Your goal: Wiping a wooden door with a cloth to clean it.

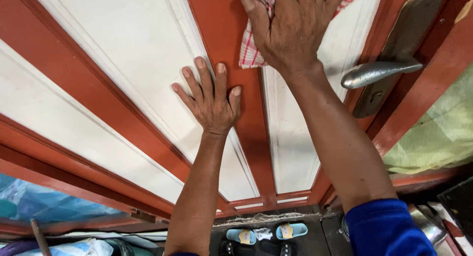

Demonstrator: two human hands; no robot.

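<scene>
My right hand (290, 27) presses a red-and-white checked cloth (250, 51) flat against a red and white panelled door (123, 54), near the top of the view. My left hand (212, 101) lies open, palm flat on the door's red centre strip, fingers spread, holding nothing. Part of the cloth hangs out below and beside my right palm. A blue sleeve (387, 229) covers my right upper arm.
A silver lever handle (377, 74) on a dark backplate sits right of my right forearm. Blue sandals (290, 231) and dark ones lie on the floor below the door. Pale green fabric (438, 133) shows at right, blue plastic sheeting (44, 202) at lower left.
</scene>
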